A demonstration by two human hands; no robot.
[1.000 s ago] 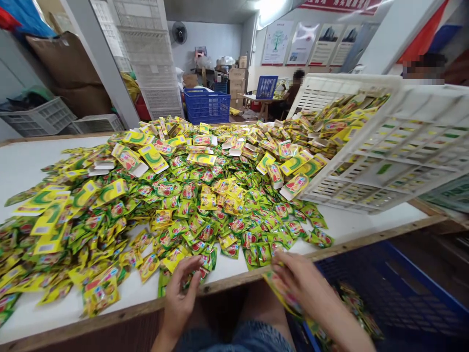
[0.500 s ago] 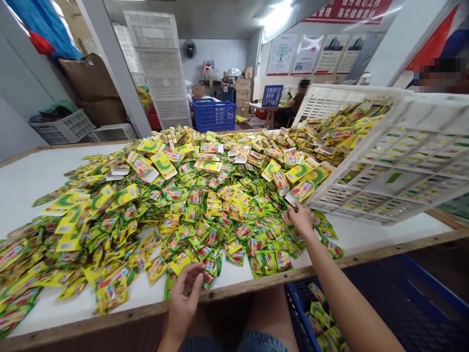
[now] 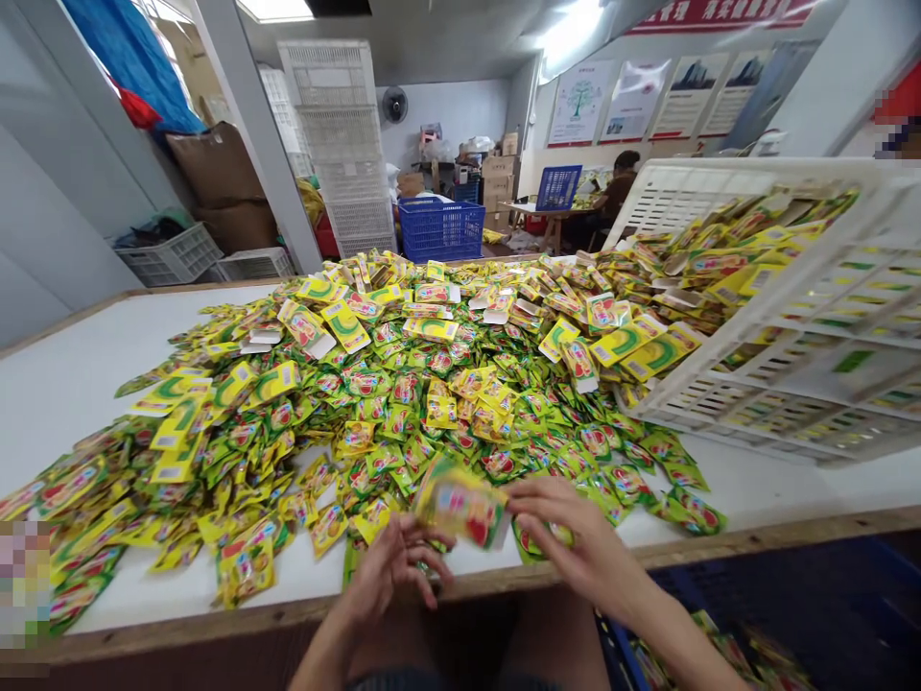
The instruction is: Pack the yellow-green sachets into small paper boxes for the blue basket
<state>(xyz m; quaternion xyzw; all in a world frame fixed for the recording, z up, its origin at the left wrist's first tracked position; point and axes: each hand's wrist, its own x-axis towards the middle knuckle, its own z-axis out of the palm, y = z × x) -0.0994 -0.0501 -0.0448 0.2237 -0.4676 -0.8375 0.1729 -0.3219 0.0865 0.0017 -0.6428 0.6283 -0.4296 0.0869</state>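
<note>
A small yellow-and-green printed box (image 3: 464, 509), blurred by motion, is held level between my two hands above the front of the table. My left hand (image 3: 394, 566) grips its left end with thumb and forefinger, the other fingers loosely spread below. At its right end, beside a pale flap, the fingertips of my right hand (image 3: 568, 533) pinch the box. Under and around the hands lie small green and yellow sachets (image 3: 403, 389) in a wide heap. More yellow boxes (image 3: 345, 326), several with white flaps open, lie on top of the heap.
A white plastic crate (image 3: 777, 384) lies tipped on the right, boxes spilling from it. Below the wooden table edge (image 3: 691, 555), at right, a blue crate (image 3: 625, 653) holds packets. Behind stand stacked white crates (image 3: 345, 154), another blue crate (image 3: 442, 230) and a seated person (image 3: 615, 197).
My right hand first was low over the blue crate with a packet, then reached to the boxes by the white crate. It has come back with a box to my left hand.
</note>
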